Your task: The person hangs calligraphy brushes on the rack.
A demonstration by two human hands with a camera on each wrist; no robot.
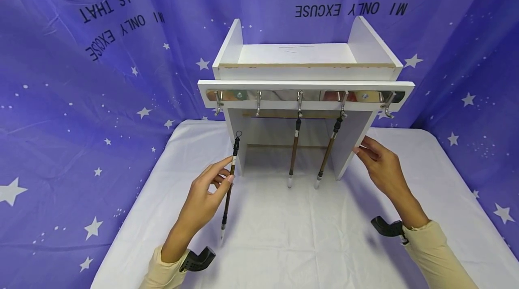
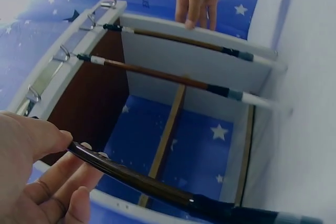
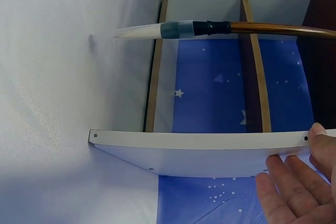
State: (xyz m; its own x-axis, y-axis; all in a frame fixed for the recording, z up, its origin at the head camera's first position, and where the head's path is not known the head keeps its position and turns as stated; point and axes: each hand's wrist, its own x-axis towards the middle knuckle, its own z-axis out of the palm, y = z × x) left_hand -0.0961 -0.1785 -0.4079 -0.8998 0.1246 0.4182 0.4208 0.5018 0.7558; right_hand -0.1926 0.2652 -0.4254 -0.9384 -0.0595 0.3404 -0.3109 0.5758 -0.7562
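Note:
My left hand (image 1: 204,196) pinches a calligraphy brush (image 1: 229,187) by its dark shaft, between thumb and fingers. The brush hangs tip down, slightly tilted, its wire loop (image 1: 239,134) below the rail's left hooks and apart from them. Two other brushes, one near the middle (image 1: 294,149) and one to its right (image 1: 328,151), hang from hooks on the white shelf unit (image 1: 306,84). With the thumb on its front edge and fingers against the outer face, my right hand (image 1: 381,167) touches the right side panel (image 3: 199,140). Bristles of the hanging brushes are pale.
A metal strip carries several hooks, among them the left-end hook (image 1: 218,102), the second hook (image 1: 258,102) and the right-end hook (image 1: 389,104). The unit stands on a white cloth-covered table (image 1: 284,244). Behind and beside it hangs a blue star-patterned curtain (image 1: 101,144).

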